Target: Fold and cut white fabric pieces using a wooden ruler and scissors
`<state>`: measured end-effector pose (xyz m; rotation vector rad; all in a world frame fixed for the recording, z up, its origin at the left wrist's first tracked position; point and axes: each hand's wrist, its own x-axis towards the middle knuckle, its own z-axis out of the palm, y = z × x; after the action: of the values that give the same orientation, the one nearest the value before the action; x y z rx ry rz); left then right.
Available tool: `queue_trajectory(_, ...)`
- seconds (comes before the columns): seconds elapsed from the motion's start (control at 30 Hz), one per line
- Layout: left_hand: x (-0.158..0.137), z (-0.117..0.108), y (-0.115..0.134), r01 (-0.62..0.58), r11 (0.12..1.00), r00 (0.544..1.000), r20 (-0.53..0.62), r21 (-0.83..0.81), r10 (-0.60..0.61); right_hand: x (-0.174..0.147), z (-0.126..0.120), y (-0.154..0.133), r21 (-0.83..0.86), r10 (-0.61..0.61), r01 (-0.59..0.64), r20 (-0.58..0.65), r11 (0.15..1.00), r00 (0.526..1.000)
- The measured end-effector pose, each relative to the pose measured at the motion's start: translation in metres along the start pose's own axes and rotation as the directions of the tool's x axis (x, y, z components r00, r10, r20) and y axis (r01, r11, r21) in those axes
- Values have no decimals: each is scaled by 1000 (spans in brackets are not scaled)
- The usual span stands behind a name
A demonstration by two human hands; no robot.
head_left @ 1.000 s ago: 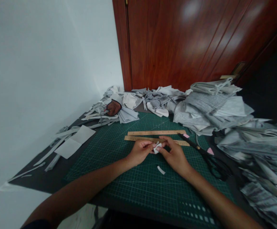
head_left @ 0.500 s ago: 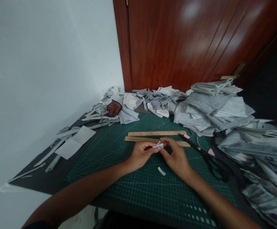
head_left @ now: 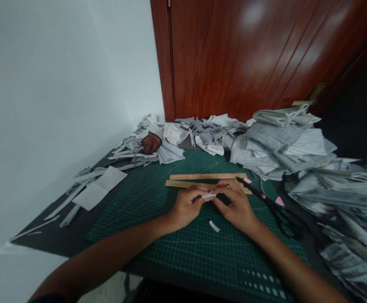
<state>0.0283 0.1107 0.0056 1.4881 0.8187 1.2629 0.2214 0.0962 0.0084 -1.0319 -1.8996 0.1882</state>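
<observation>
A small folded piece of white fabric (head_left: pixel 208 195) is pinched between my two hands above the cutting mat. My left hand (head_left: pixel 187 207) grips its left end with thumb and fingers, and my right hand (head_left: pixel 235 207) grips its right end. The fingertips hide part of the piece. Just below the hands, a short white scrap strip (head_left: pixel 214 226) lies on the green cutting mat (head_left: pixel 177 261). Behind the hands lie two wooden rulers, the nearer ruler (head_left: pixel 183 184) partly covered by my fingers and the farther ruler (head_left: pixel 208 176) parallel to it.
Black-handled scissors (head_left: pixel 274 208) lie on the right, near pink pieces (head_left: pixel 279 201). Stacked grey fabric (head_left: pixel 281 147) rises at the right, with more scraps (head_left: pixel 208 132) along the back. A brown mesh piece (head_left: pixel 151 143) and a creased pale sheet (head_left: pixel 101 188) are on the left.
The white piece looks flatter and more level between my fingers. My right hand's fingers have shifted slightly upward; the rulers, scissors and scrap strip have stayed put.
</observation>
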Motion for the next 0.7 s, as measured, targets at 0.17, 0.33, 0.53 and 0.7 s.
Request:
queue_trajectory(0.17,0,1,-2,-54,996,999,12,66,53,0,0,-1,29,23,-21,-55,999,998)
queue_trajectory(0.33,0,1,-6,-65,998,997,35,-4,65,-1,1,-2,130,121,-113,-59,985,991)
queue_trajectory(0.53,0,2,-6,6,995,999,46,-96,-1,2,3,-9,264,214,-199,-28,944,976)
queue_trajectory(0.7,1,3,-6,18,992,999,50,-123,-12,2,8,-10,374,305,-277,-17,885,952)
